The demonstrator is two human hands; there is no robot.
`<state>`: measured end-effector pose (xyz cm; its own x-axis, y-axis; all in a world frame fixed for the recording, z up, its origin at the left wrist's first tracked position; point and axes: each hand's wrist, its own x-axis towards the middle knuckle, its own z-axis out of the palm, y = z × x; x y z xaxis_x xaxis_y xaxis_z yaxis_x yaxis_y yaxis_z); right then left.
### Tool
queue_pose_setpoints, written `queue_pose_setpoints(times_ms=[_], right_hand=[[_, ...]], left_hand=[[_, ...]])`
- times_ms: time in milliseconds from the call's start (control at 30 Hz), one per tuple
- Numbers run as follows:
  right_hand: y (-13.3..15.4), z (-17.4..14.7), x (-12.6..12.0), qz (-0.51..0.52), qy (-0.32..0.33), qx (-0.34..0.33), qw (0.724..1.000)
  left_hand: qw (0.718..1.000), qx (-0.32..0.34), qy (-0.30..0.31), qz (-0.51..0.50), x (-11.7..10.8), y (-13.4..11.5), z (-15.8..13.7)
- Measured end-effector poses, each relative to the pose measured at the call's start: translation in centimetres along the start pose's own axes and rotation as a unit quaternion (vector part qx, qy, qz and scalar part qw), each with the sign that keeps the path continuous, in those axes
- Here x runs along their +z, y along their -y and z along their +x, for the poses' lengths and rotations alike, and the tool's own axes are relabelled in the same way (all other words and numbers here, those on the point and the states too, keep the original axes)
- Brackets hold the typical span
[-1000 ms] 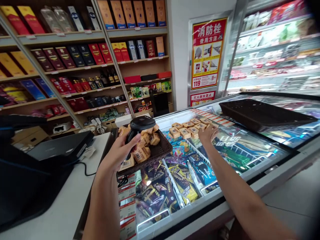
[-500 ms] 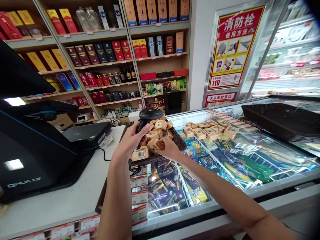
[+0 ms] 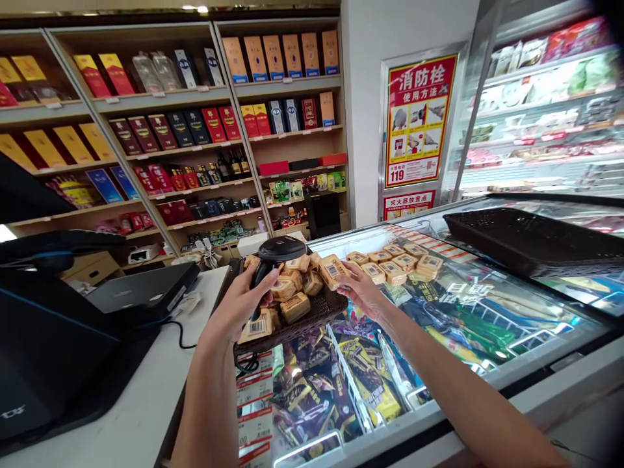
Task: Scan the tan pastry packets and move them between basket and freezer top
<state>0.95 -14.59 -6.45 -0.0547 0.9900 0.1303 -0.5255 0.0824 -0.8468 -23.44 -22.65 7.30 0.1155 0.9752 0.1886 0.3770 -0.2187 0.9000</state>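
Note:
A black barcode scanner is gripped by the handle in my left hand, its head above a dark woven basket. Several small wrapped snack packs with tan packaging lie jumbled in that basket. My right hand pinches one snack pack over the basket's right side, its barcode label facing up. To the right, more snack packs sit in rows on the freezer's glass top.
A black checkout terminal stands on the white counter at left. Bagged frozen goods show through the freezer glass. A second dark basket rests at right. Shelves of boxed bottles line the back wall.
My right hand has lifted a snack pack from the pile and moved it up and right. My left hand still holds the scanner. The camera view has shifted.

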Motion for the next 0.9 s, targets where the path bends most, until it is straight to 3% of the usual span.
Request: queue_pose_setpoints(times_ms=[133,333,767,833,900], right_hand=[[-0.3,-0.1,-0.3,0.001,0.000,-0.022,1.000],[-0.6,0.8,-1.2,-0.042,-0.063,-0.091,0.993],[-0.8,1.3,-1.4,-0.024,-0.091,-0.102,0.990],[-1.2,1.8,-1.9,-0.012,-0.144,-0.118,0.982],[-1.5,2.3,-2.9,-0.004,-0.248,-0.146,0.958]], left_hand=[[1.000,0.002,0.027,0.009,0.6,0.0,0.0],[0.994,-0.002,0.094,0.053,1.0,0.1,0.0],[0.990,-0.005,0.117,0.076,2.1,-0.3,0.1],[0.989,-0.012,0.120,0.083,2.1,-0.2,0.2],[0.989,-0.012,0.120,0.085,1.9,-0.2,0.4]])
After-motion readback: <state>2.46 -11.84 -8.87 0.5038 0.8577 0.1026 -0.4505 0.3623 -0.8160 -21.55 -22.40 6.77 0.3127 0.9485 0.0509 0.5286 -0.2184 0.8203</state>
